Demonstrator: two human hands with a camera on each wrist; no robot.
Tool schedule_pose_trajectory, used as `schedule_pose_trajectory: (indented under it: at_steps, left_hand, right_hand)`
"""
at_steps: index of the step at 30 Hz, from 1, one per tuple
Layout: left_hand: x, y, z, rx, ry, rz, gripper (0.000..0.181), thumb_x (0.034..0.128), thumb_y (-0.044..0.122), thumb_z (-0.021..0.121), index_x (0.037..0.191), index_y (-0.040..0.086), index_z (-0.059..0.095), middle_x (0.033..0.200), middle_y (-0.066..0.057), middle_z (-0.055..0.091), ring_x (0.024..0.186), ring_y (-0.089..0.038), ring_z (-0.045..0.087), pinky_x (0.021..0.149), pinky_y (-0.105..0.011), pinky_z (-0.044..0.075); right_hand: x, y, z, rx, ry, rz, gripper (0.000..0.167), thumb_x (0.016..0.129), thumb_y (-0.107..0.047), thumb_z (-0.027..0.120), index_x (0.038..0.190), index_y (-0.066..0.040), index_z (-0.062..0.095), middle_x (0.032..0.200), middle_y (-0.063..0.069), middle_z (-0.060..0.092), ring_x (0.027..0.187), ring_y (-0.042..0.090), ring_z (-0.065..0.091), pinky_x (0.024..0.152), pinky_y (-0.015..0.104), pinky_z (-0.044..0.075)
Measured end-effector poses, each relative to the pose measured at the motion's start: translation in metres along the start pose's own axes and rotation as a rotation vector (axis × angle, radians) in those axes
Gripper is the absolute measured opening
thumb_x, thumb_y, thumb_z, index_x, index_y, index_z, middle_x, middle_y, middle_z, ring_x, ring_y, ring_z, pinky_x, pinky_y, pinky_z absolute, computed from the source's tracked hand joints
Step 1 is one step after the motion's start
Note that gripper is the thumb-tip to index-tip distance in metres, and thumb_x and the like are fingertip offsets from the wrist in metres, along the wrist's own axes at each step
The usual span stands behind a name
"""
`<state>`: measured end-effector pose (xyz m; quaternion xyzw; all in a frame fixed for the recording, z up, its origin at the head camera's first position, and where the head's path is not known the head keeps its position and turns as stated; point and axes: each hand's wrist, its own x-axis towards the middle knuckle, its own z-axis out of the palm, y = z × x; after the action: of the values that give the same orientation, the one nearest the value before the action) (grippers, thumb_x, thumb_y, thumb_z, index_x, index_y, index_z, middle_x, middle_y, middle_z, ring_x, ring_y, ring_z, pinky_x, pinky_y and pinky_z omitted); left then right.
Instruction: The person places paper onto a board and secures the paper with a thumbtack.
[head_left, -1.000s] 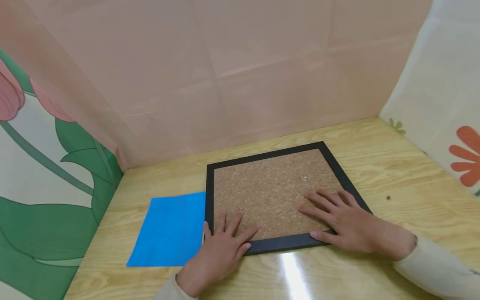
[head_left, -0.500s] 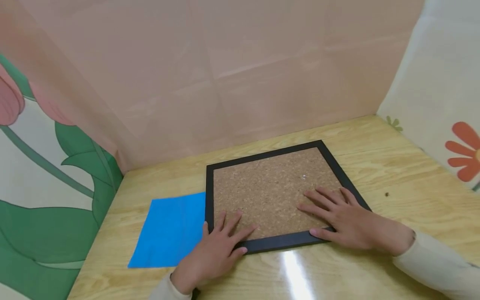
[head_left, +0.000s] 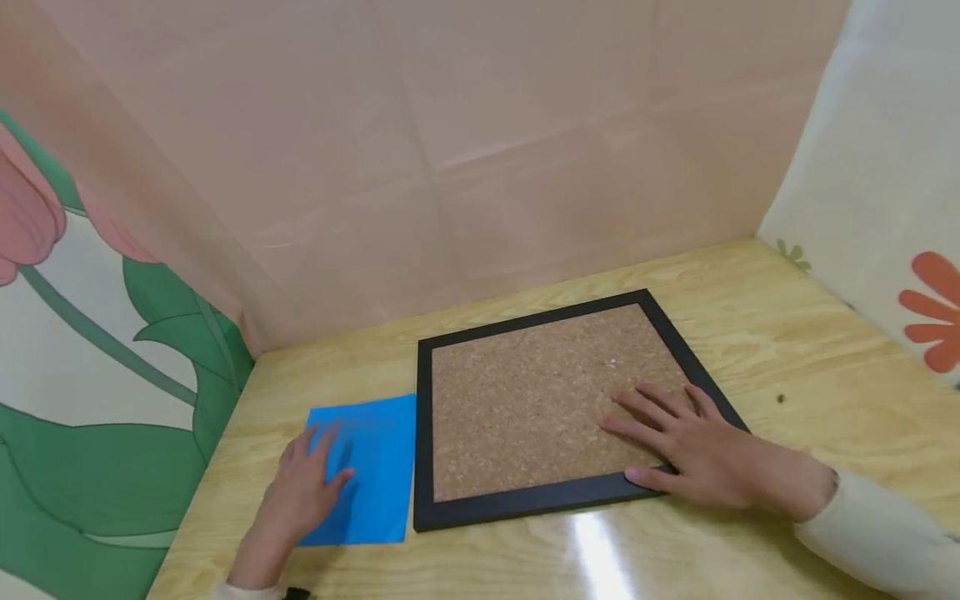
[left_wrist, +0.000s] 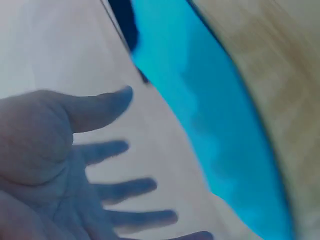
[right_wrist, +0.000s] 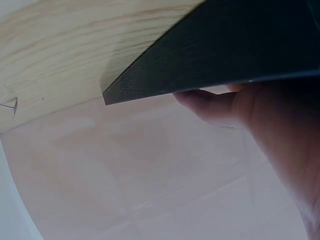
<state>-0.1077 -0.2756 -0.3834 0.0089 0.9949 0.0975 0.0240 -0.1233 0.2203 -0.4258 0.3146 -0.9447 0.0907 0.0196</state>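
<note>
A black-framed cork board (head_left: 525, 400) lies flat on the wooden table. My right hand (head_left: 697, 450) rests on its lower right part, fingers spread over the cork and thumb on the frame's near edge. Left of the board lies a blue sheet (head_left: 375, 483), with my left hand (head_left: 296, 492) over its left side, fingers extended. In the left wrist view my left hand (left_wrist: 65, 170) holds nothing, near the blue sheet (left_wrist: 215, 115). In the right wrist view the thumb of my right hand (right_wrist: 275, 125) is at the edge of the black frame (right_wrist: 200, 55).
A small white item (head_left: 612, 363) is on the cork, and a small dark piece (head_left: 781, 398) lies on the table (head_left: 847, 358) right of the board. A metal pin-like item (right_wrist: 14, 106) shows in the right wrist view. Patterned walls stand left and right, a pink sheet (head_left: 487, 167) behind.
My left hand has left the board's lower left corner and moved left over the blue sheet. My right hand stays on the board.
</note>
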Motion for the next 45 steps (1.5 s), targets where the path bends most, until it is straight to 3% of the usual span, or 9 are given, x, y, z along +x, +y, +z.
schedule_pose_trajectory:
  at_steps: [3,6,12,19,25,30,34,39,45]
  left_hand:
    - [0.006,-0.024,0.004,-0.036,-0.078,-0.121,0.082,0.0929,0.028,0.072,0.157,0.008,0.024,0.152,-0.035,0.027,0.136,-0.061,0.030,0.100,-0.073,0.038]
    - [0.008,-0.037,0.009,-0.045,-0.124,-0.178,0.091,0.0890,0.028,0.076,0.158,0.008,0.021,0.150,-0.036,0.030,0.132,-0.061,0.034,0.100,-0.071,0.038]
    - [0.007,-0.046,0.008,-0.036,-0.124,-0.229,0.092,0.0859,0.028,0.080,0.157,0.010,0.024,0.147,-0.037,0.032,0.127,-0.061,0.038,0.096,-0.071,0.041]
    - [0.000,-0.063,0.006,-0.120,-0.170,-0.262,0.097,0.0842,0.027,0.081,0.157,0.011,0.020,0.150,-0.036,0.020,0.134,-0.061,0.026,0.101,-0.074,0.035]
    - [-0.008,-0.070,0.005,-0.166,-0.197,-0.325,0.104,0.0806,0.027,0.084,0.159,0.014,0.017,0.149,-0.037,0.016,0.131,-0.062,0.030,0.100,-0.074,0.037]
    - [-0.008,-0.078,0.001,-0.208,-0.199,-0.404,0.109,0.0885,0.020,0.077,0.160,0.014,-0.004,0.148,-0.041,0.019,0.131,-0.065,0.029,0.101,-0.074,0.035]
    - [-0.008,-0.085,-0.005,-0.232,-0.199,-0.401,0.096,0.0996,0.012,0.060,0.156,0.000,-0.017,0.145,-0.040,0.032,0.132,-0.060,0.034,0.106,-0.070,0.034]
    - [-0.011,-0.095,-0.008,-0.226,-0.179,-0.394,0.067,0.1033,0.009,0.049,0.152,-0.015,0.011,0.131,-0.038,0.049,0.119,-0.052,0.049,0.099,-0.064,0.042]
    - [-0.018,-0.102,-0.005,-0.315,-0.192,-0.456,0.050,0.1077,0.018,0.040,0.140,-0.021,0.037,0.139,-0.042,0.043,0.130,-0.057,0.041,0.104,-0.064,0.040]
  right_hand:
    - [-0.001,0.001,0.001,0.006,-0.006,0.003,0.060,0.098,-0.063,0.046,0.153,-0.045,0.033,0.165,-0.001,0.027,0.150,0.036,0.024,0.106,0.070,0.017]
    - [-0.002,0.001,0.000,0.008,-0.011,0.004,0.059,0.098,-0.063,0.046,0.153,-0.045,0.033,0.165,-0.001,0.027,0.150,0.035,0.023,0.106,0.070,0.017]
    - [-0.001,0.001,-0.001,0.018,-0.020,0.002,0.060,0.099,-0.062,0.045,0.154,-0.045,0.031,0.166,0.000,0.025,0.150,0.035,0.022,0.106,0.070,0.016]
    - [0.002,0.000,-0.002,0.008,-0.028,0.005,0.060,0.099,-0.063,0.045,0.154,-0.045,0.031,0.166,0.000,0.025,0.150,0.035,0.023,0.107,0.070,0.016]
    - [0.002,0.000,0.000,0.013,-0.029,-0.002,0.060,0.099,-0.063,0.044,0.154,-0.045,0.031,0.166,0.000,0.025,0.150,0.035,0.022,0.106,0.070,0.016]
    - [0.002,0.001,0.001,0.008,-0.028,0.001,0.060,0.099,-0.063,0.044,0.155,-0.045,0.029,0.166,-0.001,0.023,0.151,0.034,0.021,0.107,0.070,0.015]
    - [0.002,0.001,0.001,0.004,-0.026,0.007,0.060,0.099,-0.063,0.043,0.155,-0.046,0.029,0.166,-0.001,0.023,0.151,0.034,0.021,0.107,0.071,0.015]
    - [0.001,0.000,0.001,0.014,-0.030,0.016,0.060,0.099,-0.064,0.043,0.154,-0.046,0.029,0.166,-0.001,0.023,0.151,0.034,0.021,0.107,0.072,0.015]
    - [0.001,-0.001,0.002,0.007,-0.024,0.011,0.060,0.098,-0.064,0.043,0.154,-0.046,0.030,0.166,-0.001,0.024,0.151,0.035,0.021,0.107,0.071,0.016]
